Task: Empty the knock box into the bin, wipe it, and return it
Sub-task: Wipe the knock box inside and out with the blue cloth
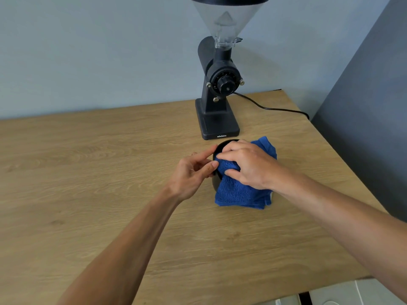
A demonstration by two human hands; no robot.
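two bare forearms reach in from the bottom edge, one from about 7 o'clock and one from about 4 o'clock, and meet just right of the middle of the wooden table (pixel 88 172). at the lower right corner, past the table's near edge, a pale object shows in part; what it is cannot be told.

the left hand (pixel 193 172) rests against the 9 o'clock side of the knock box (pixel 219 148), a dark round container standing on the tabletop. its index finger lies along the rim, the thumb touches the side wall lower down, and the other fingers are curled loosely; it steadies the box between finger and thumb rather than closing round it.

the right hand (pixel 246 164) lies palm down on a blue towel (pixel 237 192), fingers spread and pressing the cloth into the mouth of the box. the towel covers most of the box, so only its left rim and a strip of wall show. the near part of the cloth hangs down toward 6 o'clock onto the table, and a corner pokes out behind the hand at about 1 o'clock.

just beyond the box at 12 o'clock, apart from it, stands a black coffee grinder (pixel 220 89) with a clear hopper (pixel 224 20) on top. its cord (pixel 271 108) runs off toward 3 o'clock. a pale blue wall (pixel 99 51) is behind.
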